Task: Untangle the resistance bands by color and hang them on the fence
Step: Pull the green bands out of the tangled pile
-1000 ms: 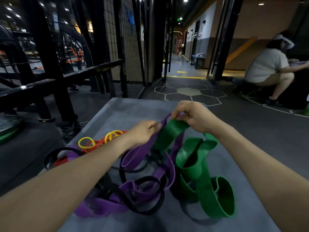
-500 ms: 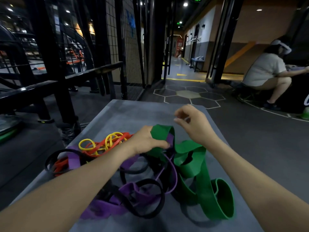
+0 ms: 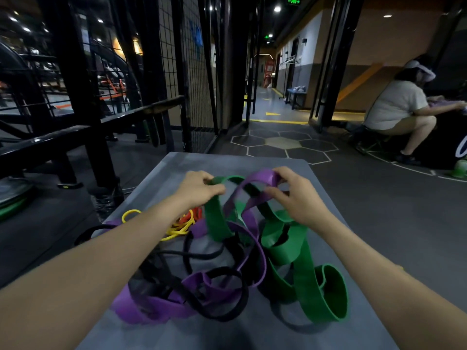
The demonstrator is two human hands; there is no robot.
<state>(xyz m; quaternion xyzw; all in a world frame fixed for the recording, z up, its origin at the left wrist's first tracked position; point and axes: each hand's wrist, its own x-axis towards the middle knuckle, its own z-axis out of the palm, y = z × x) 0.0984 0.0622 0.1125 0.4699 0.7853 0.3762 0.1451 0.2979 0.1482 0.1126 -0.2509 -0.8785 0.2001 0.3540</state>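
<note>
On the grey bench (image 3: 161,178), mid-surface, a tangle of bands. Left hand (image 3: 199,188) pinches a green band (image 3: 214,218) at its raised loop; right hand (image 3: 298,198) curls round a purple band (image 3: 262,179), lifted above the heap. Green coils (image 3: 326,296) lie toward the right edge. Purple loops (image 3: 151,306) and black bands (image 3: 227,296) sit at the near edge. Yellow bands (image 3: 180,229) and orange ones (image 3: 189,217) lie toward the left edge, partly hidden by the left forearm. Mesh fence (image 3: 187,79) stands beyond the far left corner. Another person (image 3: 396,107) crouches far right.
</note>
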